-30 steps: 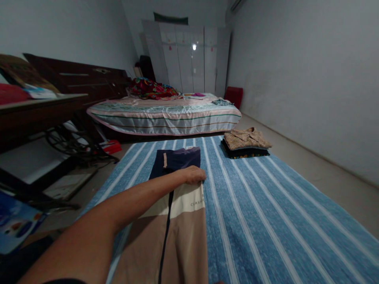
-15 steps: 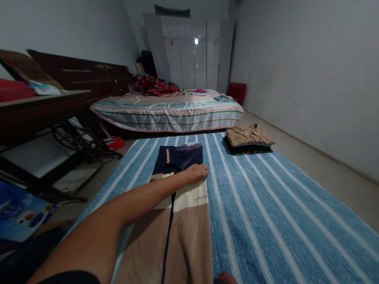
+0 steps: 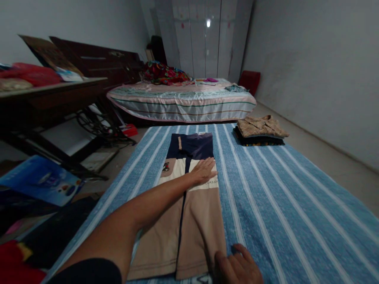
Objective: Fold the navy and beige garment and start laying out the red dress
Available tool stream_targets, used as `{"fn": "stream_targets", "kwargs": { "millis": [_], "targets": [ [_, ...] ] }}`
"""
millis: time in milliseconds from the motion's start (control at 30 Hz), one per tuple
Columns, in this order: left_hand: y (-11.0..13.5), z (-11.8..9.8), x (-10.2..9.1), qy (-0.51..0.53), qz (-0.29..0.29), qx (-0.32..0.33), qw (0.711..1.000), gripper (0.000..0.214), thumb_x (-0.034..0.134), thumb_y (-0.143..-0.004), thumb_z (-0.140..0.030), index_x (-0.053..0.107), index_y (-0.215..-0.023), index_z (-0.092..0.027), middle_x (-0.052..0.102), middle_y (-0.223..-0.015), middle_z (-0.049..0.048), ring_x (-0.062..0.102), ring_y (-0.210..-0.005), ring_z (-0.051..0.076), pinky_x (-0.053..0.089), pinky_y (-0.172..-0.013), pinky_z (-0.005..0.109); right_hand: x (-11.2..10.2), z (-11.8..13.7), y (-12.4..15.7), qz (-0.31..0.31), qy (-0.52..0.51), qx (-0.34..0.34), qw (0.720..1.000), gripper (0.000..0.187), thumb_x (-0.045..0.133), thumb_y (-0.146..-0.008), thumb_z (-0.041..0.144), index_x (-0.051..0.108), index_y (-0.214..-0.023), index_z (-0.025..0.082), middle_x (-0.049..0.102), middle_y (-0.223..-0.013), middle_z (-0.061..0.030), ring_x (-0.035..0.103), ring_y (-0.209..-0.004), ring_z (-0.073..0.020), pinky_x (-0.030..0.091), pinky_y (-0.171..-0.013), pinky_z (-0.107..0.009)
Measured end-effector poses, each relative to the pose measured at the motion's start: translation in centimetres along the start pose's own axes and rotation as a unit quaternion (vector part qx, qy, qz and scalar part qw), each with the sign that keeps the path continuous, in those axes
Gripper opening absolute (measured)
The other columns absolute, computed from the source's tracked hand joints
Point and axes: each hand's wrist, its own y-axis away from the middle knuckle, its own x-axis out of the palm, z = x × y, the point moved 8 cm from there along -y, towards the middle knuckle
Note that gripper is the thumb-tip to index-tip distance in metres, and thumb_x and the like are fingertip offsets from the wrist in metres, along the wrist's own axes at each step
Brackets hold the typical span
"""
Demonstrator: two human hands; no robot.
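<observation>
Your left hand (image 3: 204,171) lies flat, fingers spread, on the cream band of the folded shirt (image 3: 186,197) at frame centre; your right hand (image 3: 238,268), at the bottom edge, rests loosely curled at the shirt's near corner, apparently touching it, though it is cropped. Uneven pressing could drag the shirt askew on the striped blanket (image 3: 266,185) and wrinkle the fold.

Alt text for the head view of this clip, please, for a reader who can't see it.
A person's left hand lies flat on a folded tan, cream and navy shirt spread on a blue striped sheet, while the right hand rests at the shirt's near corner. A stack of folded clothes sits further back on the sheet, before a mattress.
</observation>
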Motion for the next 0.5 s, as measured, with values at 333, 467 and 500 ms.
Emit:
{"fn": "stream_targets", "kwargs": {
  "millis": [333,467,500],
  "targets": [
    [3.5,-0.2,-2.9,0.069,-0.066,-0.085,0.992,0.037,0.043,-0.092,-0.036,0.056,-0.12,-0.015,0.048,-0.138,0.013,0.037,-0.132,0.023,0.025,-0.11,0.035,0.3,-0.9,1.1,0.002,-0.053,0.043,0.998,0.027,0.032,-0.091,0.008,0.055,-0.103,0.017,0.053,-0.058,0.0029,0.05,-0.053,-0.0134,0.042,-0.078,-0.032],
    [8.9,2.2,-3.2,0.116,-0.081,-0.205,0.968,0.02,0.055,-0.082,-0.03,0.063,-0.093,-0.016,0.066,-0.102,0.0119,0.059,-0.104,0.026,0.044,-0.089,0.035,0.4,-0.8,1.3,0.016,-0.071,0.041,0.997,0.03,0.032,-0.088,0.005,0.054,-0.105,0.016,0.056,-0.061,0.0013,0.05,-0.056,-0.0146,0.041,-0.077,-0.032],
    [10.2,2.9,-2.9,0.136,-0.077,-0.232,0.96,0.016,0.058,-0.078,-0.028,0.063,-0.086,-0.017,0.067,-0.092,0.0102,0.062,-0.096,0.026,0.047,-0.081,0.034,0.3,-0.7,1.3,0.018,-0.073,0.035,0.997,0.031,0.032,-0.088,0.004,0.054,-0.105,0.016,0.057,-0.063,0.0006,0.051,-0.057,-0.0149,0.041,-0.077,-0.032]
  ]
}}
